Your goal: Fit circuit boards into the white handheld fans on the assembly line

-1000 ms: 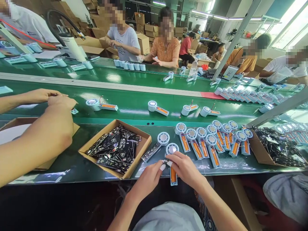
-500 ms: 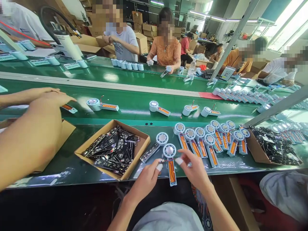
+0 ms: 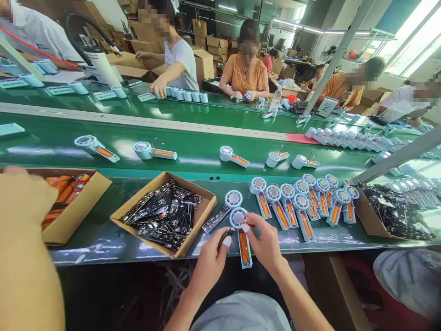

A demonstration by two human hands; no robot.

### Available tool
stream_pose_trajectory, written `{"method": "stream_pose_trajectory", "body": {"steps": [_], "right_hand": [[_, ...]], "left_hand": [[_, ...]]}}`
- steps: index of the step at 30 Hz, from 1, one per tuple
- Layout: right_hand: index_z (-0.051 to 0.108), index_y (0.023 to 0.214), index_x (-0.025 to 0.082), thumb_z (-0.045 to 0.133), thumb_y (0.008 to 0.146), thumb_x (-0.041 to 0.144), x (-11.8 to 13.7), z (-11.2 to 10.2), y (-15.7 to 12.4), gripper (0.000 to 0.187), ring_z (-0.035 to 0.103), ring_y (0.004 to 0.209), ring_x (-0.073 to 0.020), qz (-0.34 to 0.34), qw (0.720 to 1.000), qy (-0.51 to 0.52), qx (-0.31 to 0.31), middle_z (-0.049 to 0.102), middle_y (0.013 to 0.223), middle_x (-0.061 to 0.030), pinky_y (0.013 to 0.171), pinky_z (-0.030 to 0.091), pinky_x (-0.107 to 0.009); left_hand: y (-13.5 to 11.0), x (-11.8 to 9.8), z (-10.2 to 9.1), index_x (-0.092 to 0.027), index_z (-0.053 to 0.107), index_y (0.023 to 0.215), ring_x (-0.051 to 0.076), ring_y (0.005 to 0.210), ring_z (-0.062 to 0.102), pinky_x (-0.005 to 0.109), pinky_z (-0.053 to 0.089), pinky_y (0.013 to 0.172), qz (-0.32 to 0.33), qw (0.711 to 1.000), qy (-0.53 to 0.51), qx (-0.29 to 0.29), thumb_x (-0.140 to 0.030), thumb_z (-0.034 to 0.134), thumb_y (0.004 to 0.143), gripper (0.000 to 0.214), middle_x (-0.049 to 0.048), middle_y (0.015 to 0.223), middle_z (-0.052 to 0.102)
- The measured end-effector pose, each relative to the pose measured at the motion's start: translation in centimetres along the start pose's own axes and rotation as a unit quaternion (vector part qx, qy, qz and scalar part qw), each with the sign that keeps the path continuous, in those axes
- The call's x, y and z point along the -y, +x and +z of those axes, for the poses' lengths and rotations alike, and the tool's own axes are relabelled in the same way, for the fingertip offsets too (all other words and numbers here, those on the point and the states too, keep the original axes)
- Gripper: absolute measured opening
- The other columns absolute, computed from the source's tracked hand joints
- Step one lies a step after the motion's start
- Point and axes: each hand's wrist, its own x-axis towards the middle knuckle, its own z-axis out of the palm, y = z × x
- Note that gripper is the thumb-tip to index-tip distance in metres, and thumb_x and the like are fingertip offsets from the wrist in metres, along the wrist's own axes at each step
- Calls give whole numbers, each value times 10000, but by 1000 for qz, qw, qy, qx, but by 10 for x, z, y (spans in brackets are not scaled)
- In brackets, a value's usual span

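An opened light-blue handheld fan (image 3: 245, 257) lies in front of me, its round head away from me and an orange battery in its handle. My left hand (image 3: 212, 250) is closed beside the handle, pinching a dark circuit board (image 3: 226, 233), mostly covered by the fingers. At the lower right of the fan head, my right hand (image 3: 263, 239) is closed in a pinch; what sits between its fingertips is too small to tell. White covers show on some fingertips. Just behind, a second fan (image 3: 233, 198) has a black circuit board (image 3: 216, 218) along its handle.
A carton of circuit boards (image 3: 161, 214) stands left, beside a carton of orange batteries (image 3: 77, 209). Several opened fans (image 3: 303, 202) lie right, near another board carton (image 3: 396, 211). Fans ride the green belt (image 3: 193, 161). A neighbour's arm (image 3: 27, 239) reaches in at left; co-workers sit opposite.
My right hand has moved left onto the fan head's edge. The dark board now shows in my left hand. The neighbour's arm has drawn back from the belt toward the battery carton.
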Motion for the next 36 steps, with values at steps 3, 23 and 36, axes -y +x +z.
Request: {"method": "stream_pose_trajectory", "body": {"steps": [3,23,36], "right_hand": [[693,1040,215,573,887,141,9,2,1,208,692,728,-156,42,996,50,55,752,828,-17,687,560,-244],[716,1059,230,516,965,91,6,-6,-9,261,629,886,-204,-56,988,-39,141,723,980,-64,775,556,-328],[646,980,201,538,934,68,1,2,-5,177,582,848,-220,-77,985,-126,87,668,935,-67,741,508,-333]], "left_hand": [[-3,-3,2,-207,492,1205,164,599,638,308,541,634,-29,998,-48,0,-299,414,931,299,21,845,706],[5,-19,2,-195,630,873,173,693,611,243,461,571,-41,995,-88,9,-353,531,867,187,5,753,663],[-5,-18,13,-191,526,1136,129,514,553,231,465,451,-111,979,-173,-6,-374,503,876,319,-16,727,644]]}}
